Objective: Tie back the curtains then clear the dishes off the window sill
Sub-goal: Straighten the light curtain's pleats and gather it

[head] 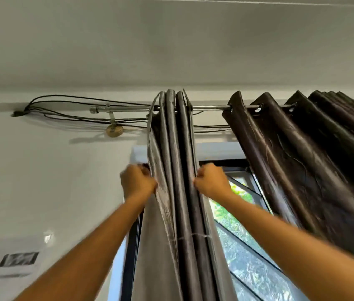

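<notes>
Both your arms reach up from the bottom of the frame. Your left hand (pixel 138 181) pinches the left edge of the gathered curtain (pixel 176 170), fingers curled into the fabric. Your right hand (pixel 211 181) grips the bundle's right edge at about the same height, though motion blur softens the fingertips, so the exact hold is probably a pinch. The bundle sits squarely between your hands at frame centre, long axis vertical, hanging from the rod (pixel 210 107). Neither hand is nearer. A thin tie (pixel 193 236) seems to cross the folds lower down. Behind at lower right is the window (pixel 247 246). The second curtain (pixel 301 159) spreads open at the upper right, untied, well apart from both hands. Cables (pixel 67 105) loop at upper left beside the rod's end. No sill or dishes in view.
</notes>
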